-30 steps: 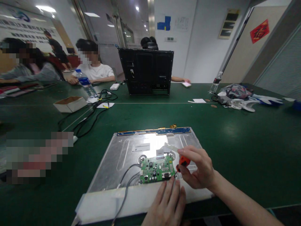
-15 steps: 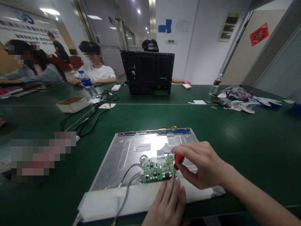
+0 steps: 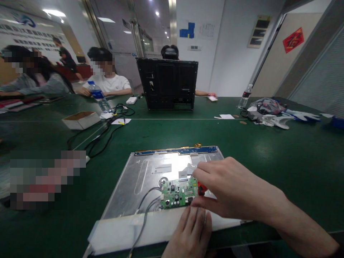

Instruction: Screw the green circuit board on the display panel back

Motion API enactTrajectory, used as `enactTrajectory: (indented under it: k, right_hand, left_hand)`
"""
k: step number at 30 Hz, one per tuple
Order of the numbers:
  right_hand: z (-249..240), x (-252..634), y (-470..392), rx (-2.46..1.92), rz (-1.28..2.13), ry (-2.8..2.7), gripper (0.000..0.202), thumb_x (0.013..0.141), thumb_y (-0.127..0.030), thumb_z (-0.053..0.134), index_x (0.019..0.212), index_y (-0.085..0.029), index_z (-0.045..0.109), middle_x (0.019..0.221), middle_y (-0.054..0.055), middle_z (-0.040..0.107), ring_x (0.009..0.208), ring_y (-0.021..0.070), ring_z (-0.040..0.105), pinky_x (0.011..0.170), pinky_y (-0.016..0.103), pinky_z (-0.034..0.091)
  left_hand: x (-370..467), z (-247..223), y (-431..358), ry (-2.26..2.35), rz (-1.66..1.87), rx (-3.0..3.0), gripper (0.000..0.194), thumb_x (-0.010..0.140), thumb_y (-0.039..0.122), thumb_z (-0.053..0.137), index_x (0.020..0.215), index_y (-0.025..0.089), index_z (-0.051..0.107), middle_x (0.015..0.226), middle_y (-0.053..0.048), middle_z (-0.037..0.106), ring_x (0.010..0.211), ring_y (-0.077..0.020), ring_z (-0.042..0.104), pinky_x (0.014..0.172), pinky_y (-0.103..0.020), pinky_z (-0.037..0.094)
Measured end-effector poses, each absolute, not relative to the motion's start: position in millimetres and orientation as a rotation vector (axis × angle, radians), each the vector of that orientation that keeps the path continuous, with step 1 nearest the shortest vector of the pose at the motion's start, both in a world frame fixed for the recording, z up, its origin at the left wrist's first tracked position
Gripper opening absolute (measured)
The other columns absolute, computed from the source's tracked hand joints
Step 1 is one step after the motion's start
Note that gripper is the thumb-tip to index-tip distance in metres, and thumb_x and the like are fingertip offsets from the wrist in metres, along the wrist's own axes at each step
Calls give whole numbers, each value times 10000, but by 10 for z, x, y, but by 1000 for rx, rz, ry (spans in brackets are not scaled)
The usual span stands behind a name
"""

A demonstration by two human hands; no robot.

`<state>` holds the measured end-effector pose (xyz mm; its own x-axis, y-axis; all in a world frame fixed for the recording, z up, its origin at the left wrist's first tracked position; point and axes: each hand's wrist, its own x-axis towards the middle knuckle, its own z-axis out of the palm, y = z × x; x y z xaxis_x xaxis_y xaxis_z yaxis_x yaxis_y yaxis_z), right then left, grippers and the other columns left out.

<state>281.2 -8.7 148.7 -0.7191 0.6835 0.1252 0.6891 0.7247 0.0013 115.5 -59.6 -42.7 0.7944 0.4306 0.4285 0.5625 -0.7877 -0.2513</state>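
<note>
A green circuit board [image 3: 172, 188] lies on the silver metal back of a flat display panel [image 3: 122, 195]. My right hand [image 3: 228, 190] is closed round a red and black screwdriver [image 3: 201, 188] at the board's right edge. The fingers cover most of the tool, and its tip is hidden. My left hand [image 3: 189, 233] rests with its fingers stretched out at the board's front edge, over the white strip [image 3: 120, 234] along the panel's near side. Grey cables [image 3: 147, 218] run from the board's left side. A blue strip board [image 3: 174, 151] lines the panel's far edge.
Across the green table stands a black monitor housing [image 3: 168, 84]. Back left are a water bottle [image 3: 99, 96], an open box [image 3: 80, 120] and black cables [image 3: 107, 134]. Back right hold another bottle [image 3: 245, 96] and gloves [image 3: 274, 121]. People sit opposite.
My right hand has turned over and tipped downward round the screwdriver, hiding more of it. The left hand keeps its place. The whole view has shifted slightly.
</note>
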Motion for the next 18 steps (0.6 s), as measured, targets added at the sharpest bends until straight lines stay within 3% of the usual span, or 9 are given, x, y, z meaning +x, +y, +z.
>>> enactTrajectory:
  k: [6, 12, 18]
  right_hand:
    - [1537, 2916, -27, -1124, 88, -2841, 49, 817, -205, 540, 843, -174, 568, 774, 12, 626, 597, 119, 488, 500, 274, 259]
    - [1480, 2924, 37, -1146, 22, -2818, 36, 858, -201, 531, 842, -199, 564, 711, -18, 615, 561, 105, 459, 498, 271, 222]
    - [1473, 2928, 32, -1166, 11, -2825, 112, 869, -281, 583, 794, -200, 564, 688, -18, 625, 557, 113, 498, 503, 268, 228]
  left_hand:
    - [1142, -460, -590, -718, -501, -2598, 581, 947, 534, 425, 1304, 79, 480, 1272, -169, 562, 1160, -316, 526, 990, -435, 362]
    - [1132, -450, -598, -729, -474, -2595, 437, 950, 336, 457, 1311, 89, 471, 1287, -151, 564, 1177, -321, 522, 987, -434, 371]
    - [1119, -440, -594, -723, -450, -2604, 470, 962, 375, 442, 1330, 82, 448, 1300, -163, 556, 1184, -314, 520, 995, -431, 379]
